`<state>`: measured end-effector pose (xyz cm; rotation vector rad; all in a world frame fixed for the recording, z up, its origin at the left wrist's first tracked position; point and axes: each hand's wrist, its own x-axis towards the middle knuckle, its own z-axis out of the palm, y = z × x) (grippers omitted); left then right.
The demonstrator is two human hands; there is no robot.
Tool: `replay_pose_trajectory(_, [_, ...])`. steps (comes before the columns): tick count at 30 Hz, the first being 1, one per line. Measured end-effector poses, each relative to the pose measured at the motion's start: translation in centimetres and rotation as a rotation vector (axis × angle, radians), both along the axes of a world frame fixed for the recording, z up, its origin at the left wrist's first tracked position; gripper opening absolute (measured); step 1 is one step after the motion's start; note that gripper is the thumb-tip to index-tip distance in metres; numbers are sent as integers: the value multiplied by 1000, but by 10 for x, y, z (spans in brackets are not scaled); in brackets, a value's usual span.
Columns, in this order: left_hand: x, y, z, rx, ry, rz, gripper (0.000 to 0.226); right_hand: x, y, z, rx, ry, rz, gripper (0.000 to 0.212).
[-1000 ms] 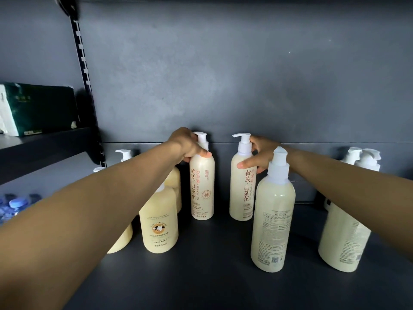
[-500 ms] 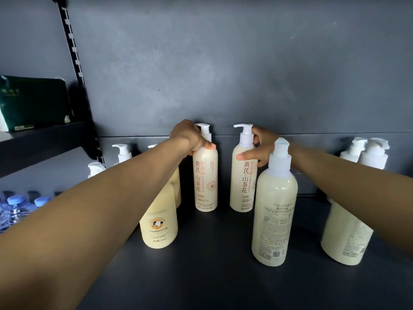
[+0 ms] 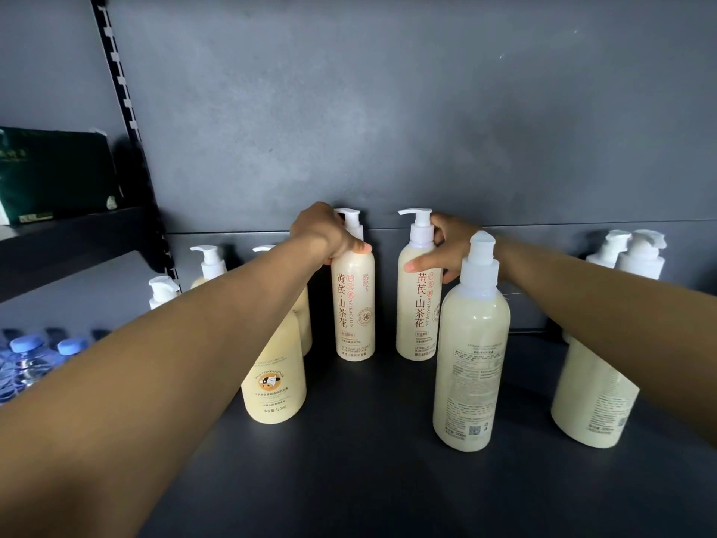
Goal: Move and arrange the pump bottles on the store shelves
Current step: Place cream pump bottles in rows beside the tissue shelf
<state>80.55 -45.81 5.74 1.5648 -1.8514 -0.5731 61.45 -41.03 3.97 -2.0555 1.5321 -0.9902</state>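
A: Pump bottles stood at the back of the dark shelf point(image 3: 349, 479), two of them side by side and upright against the rear panel point(image 3: 426, 110), each with red characters down its front. The left hand point(image 3: 326, 234) gripped the left tall bottle point(image 3: 355, 304) at its shoulder, fingers curled round behind the neck and the thumb lying across the front. The right hand point(image 3: 446, 250) held the right tall bottle point(image 3: 417, 304) in the same place, its thumb stretched over the front just above the label and the fingers wrapped round the far side below the white pump.

B: Were the two touching?

A: No, a dark gap showed between them. Both bases sat flat on the shelf.

B: And nearer the person?

A: A pale translucent bottle point(image 3: 471, 363) stood in front of the right arm, its printed back label facing the camera. A shorter yellow conditioner bottle point(image 3: 273, 382) stood partly under the left forearm, with more yellow bottles behind it; only their white pumps point(image 3: 211, 258) showed clearly. At the far right were two more cream bottles point(image 3: 593, 394), one behind the other, partly hidden by the right arm.

B: Anything off the shelf?

A: To the left, past a slotted upright point(image 3: 128, 122), a dark green pack point(image 3: 54, 172) lay on a higher shelf, and blue-capped water bottles point(image 3: 27, 363) stood lower down.
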Motion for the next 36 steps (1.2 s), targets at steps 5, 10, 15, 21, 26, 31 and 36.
replay_pose_trajectory(5, [0, 1, 0, -9, -5, 1, 41, -1, 0, 4, 70, 10, -3, 50])
replay_pose_trajectory(10, [-1, 2, 0, -17, -21, 7, 36, 0, -5, -5, -3, 60, -121, 39])
replay_pose_trajectory(15, [-1, 4, 1, -52, -64, -31, 40, -7, -6, -11, 40, 31, -147, 47])
replay_pose_trajectory(21, [8, 23, 25, 40, -401, -142, 46, -20, 18, 28, 137, 342, -168, 37])
replay_pose_trajectory(26, [15, 68, 71, 68, -594, -230, 68, -29, 66, 71, 132, 591, -228, 56])
replay_pose_trajectory(31, [0, 118, 94, 44, -694, -219, 89, -49, 118, 99, 164, 704, -213, 66])
replay_pose_trajectory(36, [-30, 162, 99, 10, -722, -211, 91, -73, 162, 105, 141, 730, -183, 66])
